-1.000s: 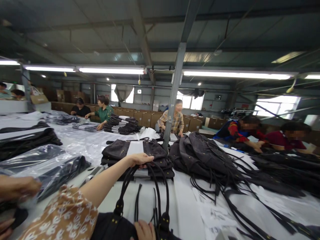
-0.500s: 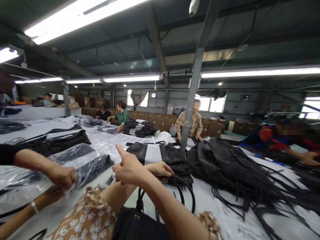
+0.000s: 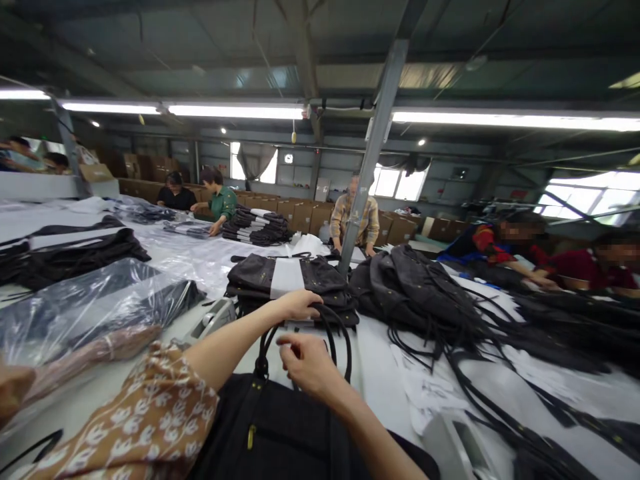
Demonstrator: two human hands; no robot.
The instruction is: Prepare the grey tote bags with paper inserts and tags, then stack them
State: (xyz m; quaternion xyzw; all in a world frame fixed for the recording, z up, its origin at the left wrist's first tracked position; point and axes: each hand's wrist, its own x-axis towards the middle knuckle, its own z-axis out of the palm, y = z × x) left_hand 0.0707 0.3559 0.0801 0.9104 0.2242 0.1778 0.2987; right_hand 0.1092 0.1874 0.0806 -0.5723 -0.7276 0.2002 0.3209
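Note:
A black bag [image 3: 280,427] with a small yellow zip pull lies directly in front of me. Its thin black handles [image 3: 345,337] stand up in loops. My left hand [image 3: 303,305] reaches across from the left, fingers wrapped around the top of a handle. My right hand [image 3: 310,367] hovers over the bag beside the handles, its fingers loosely curled, with nothing visible in them. Just beyond is a pile of black bags [image 3: 250,273] with a white paper band [image 3: 287,277] around it.
A larger heap of black bags [image 3: 415,293] lies to the right, straps trailing. A grey tape dispenser [image 3: 215,317] sits left; another grey device [image 3: 457,443] is front right. A co-worker's arm [image 3: 107,343] reaches inside clear plastic [image 3: 95,293] at left. A metal post [image 3: 373,147] rises behind the pile.
My right hand has come down and right from a leftward point, and its index finger has curled in. My left hand stays at the handle. The co-worker's arm has moved into the plastic.

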